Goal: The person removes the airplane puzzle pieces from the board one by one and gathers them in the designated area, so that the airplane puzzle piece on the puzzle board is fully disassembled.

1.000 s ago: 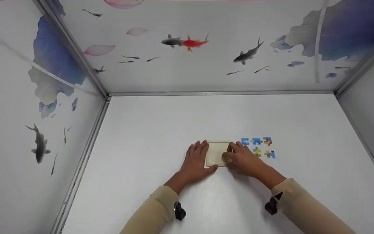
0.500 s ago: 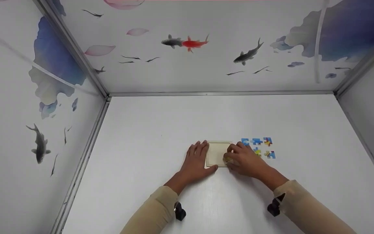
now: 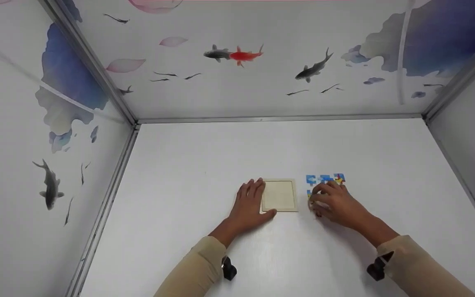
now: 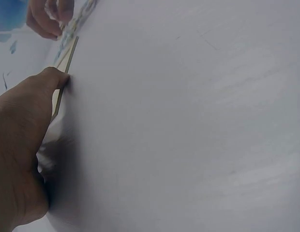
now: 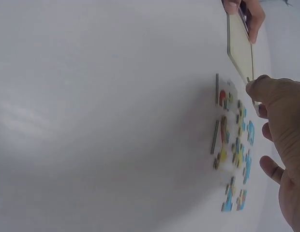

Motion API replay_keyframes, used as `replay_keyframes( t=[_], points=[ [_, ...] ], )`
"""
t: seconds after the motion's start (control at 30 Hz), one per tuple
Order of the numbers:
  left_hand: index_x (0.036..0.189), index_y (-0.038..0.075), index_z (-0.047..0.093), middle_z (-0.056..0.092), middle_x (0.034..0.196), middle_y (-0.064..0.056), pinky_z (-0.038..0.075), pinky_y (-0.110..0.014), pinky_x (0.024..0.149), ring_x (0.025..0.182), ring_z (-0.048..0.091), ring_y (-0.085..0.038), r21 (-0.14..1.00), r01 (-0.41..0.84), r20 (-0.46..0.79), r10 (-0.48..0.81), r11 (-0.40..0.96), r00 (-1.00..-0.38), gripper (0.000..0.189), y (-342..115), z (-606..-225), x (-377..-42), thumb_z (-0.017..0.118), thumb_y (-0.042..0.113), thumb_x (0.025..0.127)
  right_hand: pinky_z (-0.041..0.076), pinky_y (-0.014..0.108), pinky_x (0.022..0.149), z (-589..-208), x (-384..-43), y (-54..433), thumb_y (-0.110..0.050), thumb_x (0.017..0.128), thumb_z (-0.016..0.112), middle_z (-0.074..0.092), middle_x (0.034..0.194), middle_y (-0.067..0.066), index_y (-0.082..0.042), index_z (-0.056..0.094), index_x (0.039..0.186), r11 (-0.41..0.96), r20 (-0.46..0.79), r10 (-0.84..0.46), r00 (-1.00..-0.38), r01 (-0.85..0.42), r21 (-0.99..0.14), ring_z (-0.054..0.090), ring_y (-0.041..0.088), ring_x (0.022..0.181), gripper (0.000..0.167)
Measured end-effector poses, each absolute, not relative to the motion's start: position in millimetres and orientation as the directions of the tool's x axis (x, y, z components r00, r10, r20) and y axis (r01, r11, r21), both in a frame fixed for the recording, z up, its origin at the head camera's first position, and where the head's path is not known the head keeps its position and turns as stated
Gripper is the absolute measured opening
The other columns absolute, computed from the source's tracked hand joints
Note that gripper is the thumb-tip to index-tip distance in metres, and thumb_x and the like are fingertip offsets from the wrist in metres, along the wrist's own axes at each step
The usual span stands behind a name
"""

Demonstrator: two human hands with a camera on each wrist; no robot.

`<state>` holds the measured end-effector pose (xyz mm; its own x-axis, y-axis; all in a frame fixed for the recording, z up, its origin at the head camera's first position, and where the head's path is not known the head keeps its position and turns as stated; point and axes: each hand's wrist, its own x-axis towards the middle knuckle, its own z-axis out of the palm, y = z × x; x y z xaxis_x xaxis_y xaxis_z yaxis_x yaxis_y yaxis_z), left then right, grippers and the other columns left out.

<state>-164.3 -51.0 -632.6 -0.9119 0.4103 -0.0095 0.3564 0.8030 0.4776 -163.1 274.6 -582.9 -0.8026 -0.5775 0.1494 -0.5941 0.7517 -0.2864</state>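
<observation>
A shallow square wooden puzzle tray (image 3: 278, 196) lies on the white table, its inside bare. My left hand (image 3: 249, 206) rests flat at the tray's left side, fingers along the left edge and thumb at the near edge. To the right of the tray, blue, yellow and red jigsaw pieces (image 3: 311, 179) lie in loose rows. Over them is my right hand (image 3: 336, 204), fingers loosely bent and covering part of the group. In the right wrist view its fingers hang apart above the jigsaw pieces (image 5: 223, 137), with nothing seen between them.
White panels with painted fish (image 3: 243, 55) and a metal edge strip (image 3: 262, 119) border the white table (image 3: 204, 148) at the back and sides. A small black device (image 3: 228, 269) sits at the left wrist; another black device (image 3: 376, 270) sits at the right.
My right hand has moved right, from the tray's right edge to over the jigsaw pieces, uncovering the tray's right side. The yellowish thing under its fingers has left the tray. My left hand stays put.
</observation>
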Motion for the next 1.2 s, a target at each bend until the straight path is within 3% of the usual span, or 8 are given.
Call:
replay_keyframes(
  t=[0.2, 0.5, 1.2],
  points=[
    [0.175, 0.010, 0.029, 0.030, 0.182, -0.008, 0.018, -0.055, 0.140, 0.171, 0.022, -0.035, 0.488, 0.352, -0.022, 0.415, 0.798, -0.910, 0.094, -51.8, -631.9, -163.6, 0.062, 0.062, 0.104, 0.062, 0.044, 0.089, -579.3, -156.6, 314.0, -0.007, 0.091, 0.090, 0.069, 0.121, 0.005, -0.013, 0.084, 0.114, 0.750, 0.149, -0.563, -0.813, -0.578, -0.322, 0.062, 0.021, 0.109, 0.024],
    [0.175, 0.010, 0.030, 0.030, 0.181, -0.009, 0.018, -0.058, 0.140, 0.171, 0.021, -0.037, 0.526, 0.356, 0.008, 0.414, 0.773, -0.910, 0.095, -53.2, -638.4, -167.2, 0.063, 0.063, 0.103, 0.064, 0.041, 0.086, -578.4, -147.3, 348.5, -0.003, 0.090, 0.090, 0.068, 0.122, 0.008, -0.011, 0.084, 0.109, 0.775, 0.126, -0.551, -0.825, -0.562, -0.289, 0.062, 0.021, 0.106, 0.022],
    [0.174, 0.008, 0.030, 0.029, 0.182, -0.009, 0.018, -0.058, 0.139, 0.170, 0.021, -0.037, 0.506, 0.361, 0.002, 0.418, 0.783, -0.909, 0.093, -51.2, -633.1, -163.4, 0.061, 0.062, 0.105, 0.059, 0.034, 0.077, -583.2, -144.4, 356.4, 0.001, 0.084, 0.093, 0.067, 0.113, 0.008, -0.012, 0.087, 0.099, 0.727, 0.155, -0.638, -0.754, -0.657, -0.202, 0.058, 0.019, 0.097, 0.021]
  ],
)
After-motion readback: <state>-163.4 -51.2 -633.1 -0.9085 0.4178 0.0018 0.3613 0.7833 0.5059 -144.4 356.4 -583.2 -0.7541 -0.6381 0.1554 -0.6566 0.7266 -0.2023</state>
